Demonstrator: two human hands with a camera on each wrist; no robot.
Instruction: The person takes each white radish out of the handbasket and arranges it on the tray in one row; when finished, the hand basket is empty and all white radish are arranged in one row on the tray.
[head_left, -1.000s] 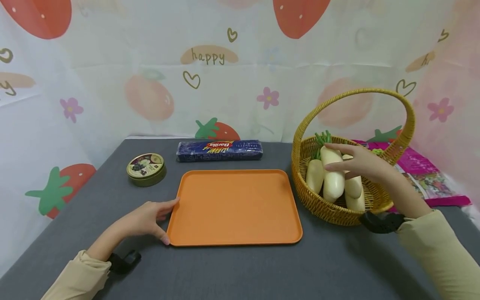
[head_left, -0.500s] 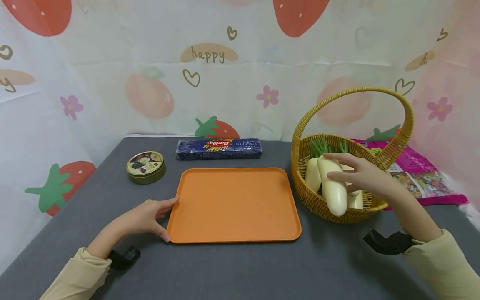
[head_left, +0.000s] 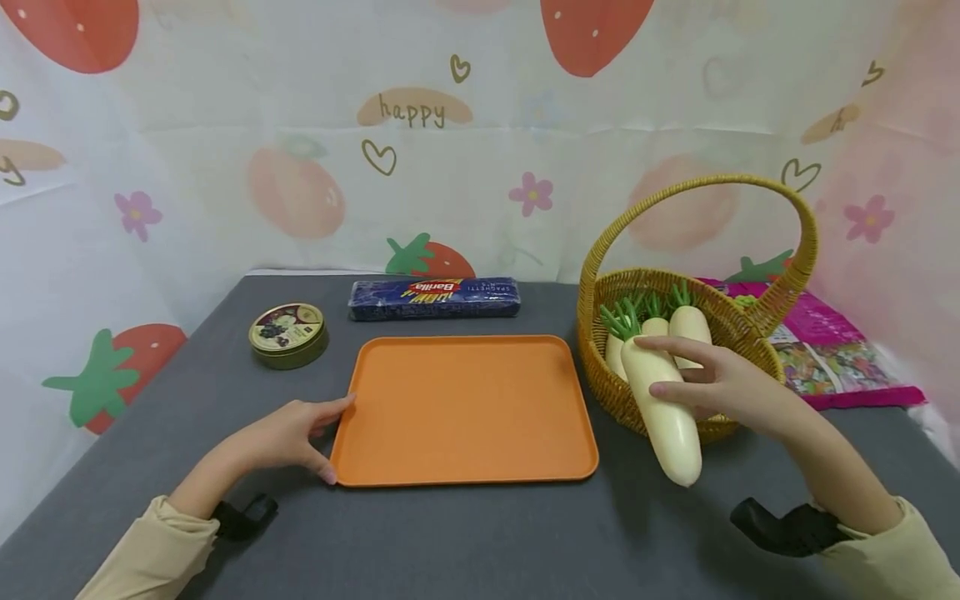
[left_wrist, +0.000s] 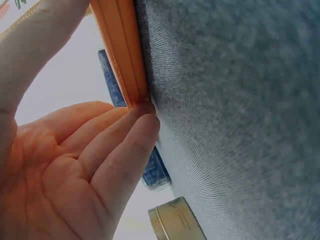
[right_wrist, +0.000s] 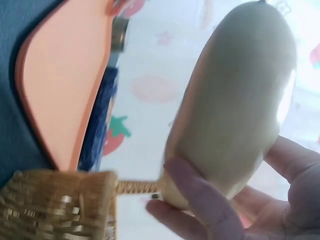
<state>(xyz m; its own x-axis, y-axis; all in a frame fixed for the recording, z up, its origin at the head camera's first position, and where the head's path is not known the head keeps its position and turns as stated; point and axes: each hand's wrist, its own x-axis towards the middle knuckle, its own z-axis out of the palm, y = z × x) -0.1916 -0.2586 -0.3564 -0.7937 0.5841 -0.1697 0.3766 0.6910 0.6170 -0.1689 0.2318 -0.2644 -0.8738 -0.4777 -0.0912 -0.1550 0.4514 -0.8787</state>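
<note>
In the head view my right hand (head_left: 727, 387) grips a long white radish (head_left: 666, 421) with green leaf stubs, fingers and thumb on opposite sides. The radish slants over the front rim of a wicker basket (head_left: 611, 390), its blunt end outside towards me. In the right wrist view the radish (right_wrist: 235, 100) fills much of the picture. More white radishes (head_left: 690, 325) lie in the basket. My left hand (head_left: 277, 437) rests at the left edge of an orange tray (head_left: 465, 417), thumb at the near corner. The left wrist view shows the fingers fairly straight, fingertips touching the tray (left_wrist: 120, 50).
A blue Barilla spaghetti pack (head_left: 435, 302) lies behind the tray. To its left stands a round green-gold tin (head_left: 287, 333). The basket's tall handle (head_left: 697, 185) arches above it. A pink printed bag (head_left: 840, 350) lies behind and right of the basket, near the patterned curtain (head_left: 450, 192).
My right hand has lifted the radish from among the others and drawn it towards me, over the basket's front rim. The left hand stays at the tray's edge.
</note>
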